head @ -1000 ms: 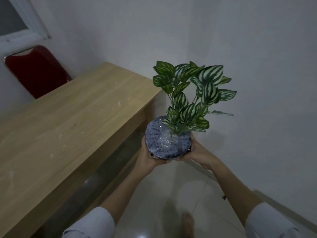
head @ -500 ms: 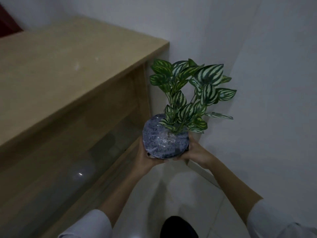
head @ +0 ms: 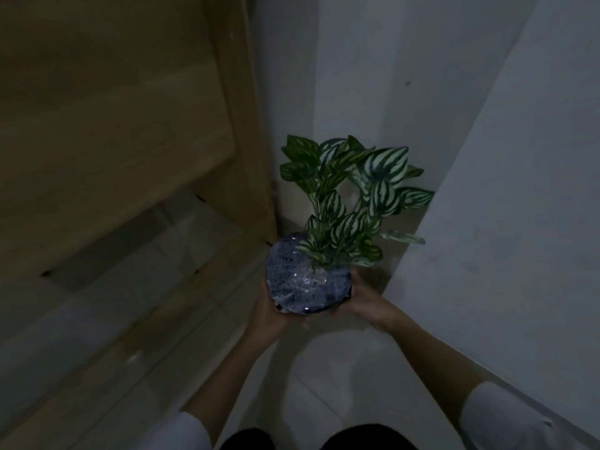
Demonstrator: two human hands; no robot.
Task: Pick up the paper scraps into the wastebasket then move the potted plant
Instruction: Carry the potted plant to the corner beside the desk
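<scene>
The potted plant (head: 308, 277) has a round, blue-speckled pot wrapped in shiny film and striped green-and-white leaves. I hold it with both hands low above the floor, near the room's corner. My left hand (head: 269, 315) cups the pot's left underside. On the pot's right side, my right hand (head: 365, 295) grips it. The pot's base is hidden behind my fingers. No paper scraps or wastebasket are in view.
A wooden desk (head: 107, 131) fills the left, its end panel (head: 246, 151) standing close to the plant's left. White walls (head: 506, 222) meet in a corner right behind the leaves. Pale tiled floor (head: 337, 375) lies below the pot. The scene is dim.
I have lowered the plant from desk height down toward the floor by the corner, and my view has tilted downward. Both hands keep their grip on the pot.
</scene>
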